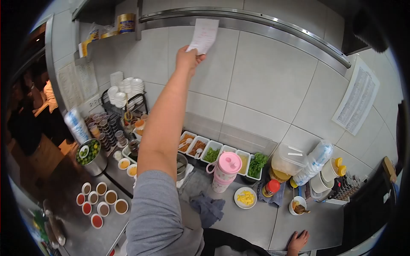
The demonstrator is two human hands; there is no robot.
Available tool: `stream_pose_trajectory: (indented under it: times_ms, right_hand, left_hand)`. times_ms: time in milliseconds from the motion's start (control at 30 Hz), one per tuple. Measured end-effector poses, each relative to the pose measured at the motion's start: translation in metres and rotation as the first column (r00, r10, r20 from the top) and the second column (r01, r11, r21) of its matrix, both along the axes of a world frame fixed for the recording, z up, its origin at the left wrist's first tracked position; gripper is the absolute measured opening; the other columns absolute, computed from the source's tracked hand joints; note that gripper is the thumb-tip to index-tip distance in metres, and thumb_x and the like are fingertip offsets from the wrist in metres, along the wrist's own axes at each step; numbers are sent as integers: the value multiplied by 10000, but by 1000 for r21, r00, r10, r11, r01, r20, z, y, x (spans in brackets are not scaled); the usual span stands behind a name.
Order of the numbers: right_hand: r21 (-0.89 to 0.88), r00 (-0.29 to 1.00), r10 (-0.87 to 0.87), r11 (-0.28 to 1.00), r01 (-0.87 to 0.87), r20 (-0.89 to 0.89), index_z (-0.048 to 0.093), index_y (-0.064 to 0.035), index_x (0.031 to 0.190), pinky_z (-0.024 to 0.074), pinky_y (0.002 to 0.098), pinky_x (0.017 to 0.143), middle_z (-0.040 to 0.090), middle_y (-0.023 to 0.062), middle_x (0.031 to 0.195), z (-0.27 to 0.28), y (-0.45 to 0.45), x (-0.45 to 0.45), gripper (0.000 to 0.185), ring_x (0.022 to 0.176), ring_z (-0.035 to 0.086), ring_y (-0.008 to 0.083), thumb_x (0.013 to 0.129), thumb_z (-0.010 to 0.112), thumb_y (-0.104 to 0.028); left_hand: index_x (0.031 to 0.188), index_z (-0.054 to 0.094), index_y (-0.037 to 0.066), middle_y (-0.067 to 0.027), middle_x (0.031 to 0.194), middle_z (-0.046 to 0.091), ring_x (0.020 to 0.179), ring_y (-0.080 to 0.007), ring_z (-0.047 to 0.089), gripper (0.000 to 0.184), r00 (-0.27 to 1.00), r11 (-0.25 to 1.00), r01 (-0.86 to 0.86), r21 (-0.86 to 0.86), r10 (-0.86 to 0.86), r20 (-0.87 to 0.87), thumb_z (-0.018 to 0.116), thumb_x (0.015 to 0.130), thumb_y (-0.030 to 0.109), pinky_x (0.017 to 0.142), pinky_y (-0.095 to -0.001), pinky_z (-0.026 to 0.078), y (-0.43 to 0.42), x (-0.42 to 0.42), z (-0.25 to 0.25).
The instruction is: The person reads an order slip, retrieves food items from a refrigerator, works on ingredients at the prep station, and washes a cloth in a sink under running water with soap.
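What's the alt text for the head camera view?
A person's left hand holds a white paper slip with pinkish print up by a metal rail on a tiled wall. The right hand rests on a gray metal counter bearing a pink lidded tumbler and a round white plate of yellow food.

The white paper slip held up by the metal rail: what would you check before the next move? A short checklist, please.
1. White paper slip with reddish print in the left hand's grip: ok, held by its lower end.
2. Slip touching the long stainless-steel rail: cannot tell; they only overlap in view.
3. Print readable: not ok, too small here.
4. Right hand free: ok, resting on the grey metal counter.
5. Pink-and-white tumbler with pink lid upright: ok.
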State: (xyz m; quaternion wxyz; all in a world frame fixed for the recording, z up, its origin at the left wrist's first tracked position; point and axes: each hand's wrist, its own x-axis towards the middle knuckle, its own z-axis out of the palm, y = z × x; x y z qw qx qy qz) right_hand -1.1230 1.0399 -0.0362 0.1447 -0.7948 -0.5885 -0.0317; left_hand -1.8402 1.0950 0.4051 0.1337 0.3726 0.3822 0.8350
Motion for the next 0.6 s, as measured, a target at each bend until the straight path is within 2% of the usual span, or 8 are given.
stream_pose_trajectory:
  times_ms: [33, 167, 267, 400, 467, 567, 600]
  right_hand:
    - [-2, 1000, 1, 1000, -1, -10, 366, 17, 1355, 200, 425, 1112, 351, 177, 1423, 2, 0, -1, 629, 1343, 275, 327, 882, 510, -372]
    - [3, 999, 8, 1000, -8, -39, 387, 22, 1339, 214, 426, 1108, 359, 181, 1415, 4, 0, -1, 631, 1338, 281, 330, 854, 549, -346]
    - [29, 998, 8, 1000, -6, -60, 401, 28, 1325, 220, 424, 1107, 366, 184, 1406, 3, 1, 0, 623, 1335, 285, 332, 839, 573, -321]
    - [44, 998, 11, 999, -8, -69, 404, 29, 1321, 216, 425, 1108, 371, 188, 1400, -2, 2, 2, 613, 1334, 285, 334, 837, 579, -305]
    - [56, 997, 12, 998, -8, -73, 408, 27, 1319, 208, 425, 1110, 372, 191, 1399, -2, 2, 2, 614, 1334, 283, 337, 836, 575, -315]
    - [59, 996, 26, 998, -21, -85, 408, 23, 1322, 198, 421, 1113, 370, 193, 1402, 1, 1, 1, 625, 1337, 279, 339, 833, 574, -329]
    - [72, 994, 23, 997, -16, -103, 426, 29, 1310, 198, 421, 1114, 381, 198, 1397, 2, 1, 1, 628, 1334, 286, 341, 822, 579, -335]
  left_hand:
    - [1329, 299, -82, -220, 1035, 575, 736, -213, 638, 508, 997, 1000, -22, 1, 22, 70, 489, 859, -42, 620, -270, 563, 10, -12, 4]
    - [1335, 296, -86, -238, 1047, 566, 747, -226, 647, 512, 995, 999, -7, 50, 2, 99, 473, 855, -65, 622, -271, 571, 28, -25, 23]
    - [1344, 275, -82, -247, 1053, 560, 792, -245, 651, 505, 998, 994, 28, 106, -33, 45, 436, 865, -93, 697, -283, 582, 28, -21, 36]
    - [1340, 279, -76, -252, 1073, 548, 846, -254, 643, 485, 997, 983, 74, 169, -72, -15, 431, 879, -85, 738, -288, 577, 33, -13, 47]
    - [1330, 283, -78, -265, 1126, 520, 929, -280, 626, 462, 998, 986, 62, 155, -65, 14, 430, 892, -74, 775, -309, 573, 38, -6, 49]
    - [1331, 285, -61, -259, 1188, 492, 974, -313, 609, 459, 997, 982, 35, 184, -47, 59, 439, 900, -57, 784, -334, 575, 56, -5, 43]
    - [1331, 280, -61, -250, 1179, 501, 971, -335, 607, 482, 998, 981, 11, 191, -23, 62, 462, 885, -44, 791, -370, 574, 61, -8, 41]
